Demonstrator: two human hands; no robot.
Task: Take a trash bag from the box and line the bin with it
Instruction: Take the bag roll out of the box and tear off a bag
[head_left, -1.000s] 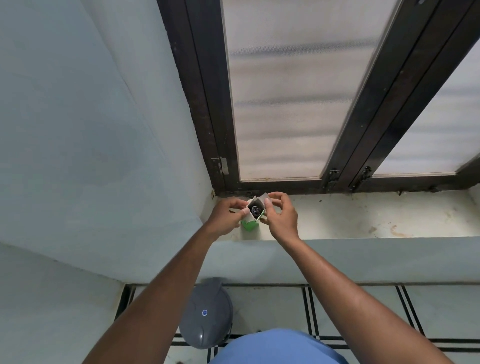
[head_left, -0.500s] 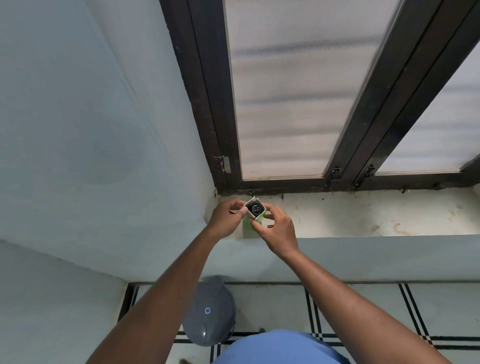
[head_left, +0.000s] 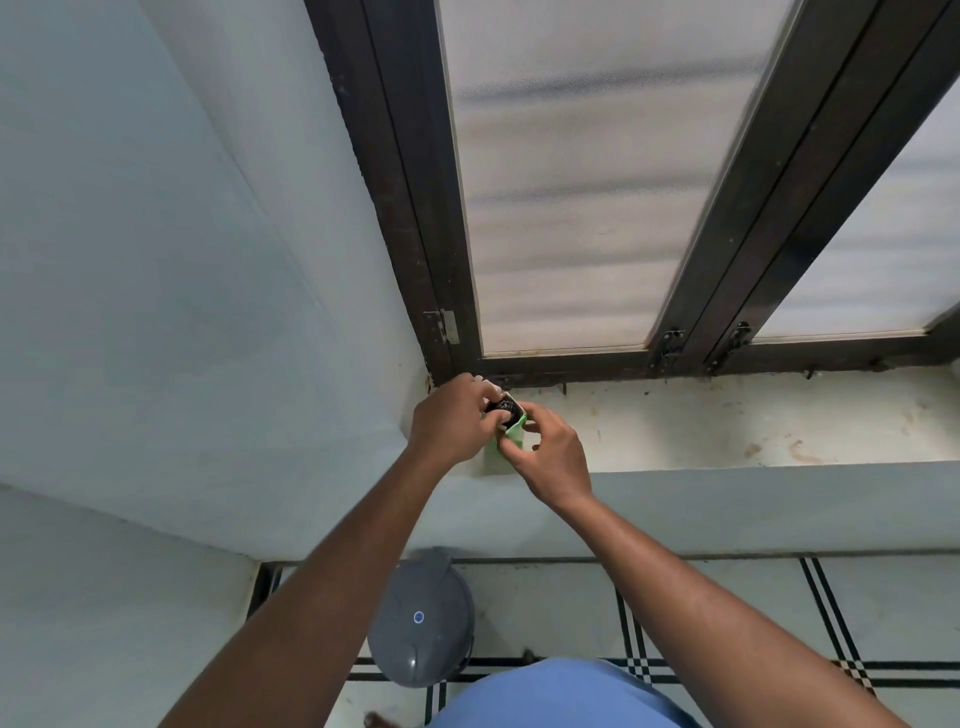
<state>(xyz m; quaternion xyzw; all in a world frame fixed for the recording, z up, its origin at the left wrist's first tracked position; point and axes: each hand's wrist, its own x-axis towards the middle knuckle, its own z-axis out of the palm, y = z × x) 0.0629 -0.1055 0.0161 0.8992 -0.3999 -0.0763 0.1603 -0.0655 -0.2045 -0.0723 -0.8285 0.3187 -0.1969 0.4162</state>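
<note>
Small green-and-white cardboard box stands upright on sill. Right hand pinches its side; left hand fingers curl onto black bag roll at open top (pull runs upward).

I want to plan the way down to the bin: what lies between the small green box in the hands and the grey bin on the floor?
In the head view, only the pale sill ledge and the left forearm lie between the small green box and the grey lidded bin.
</note>
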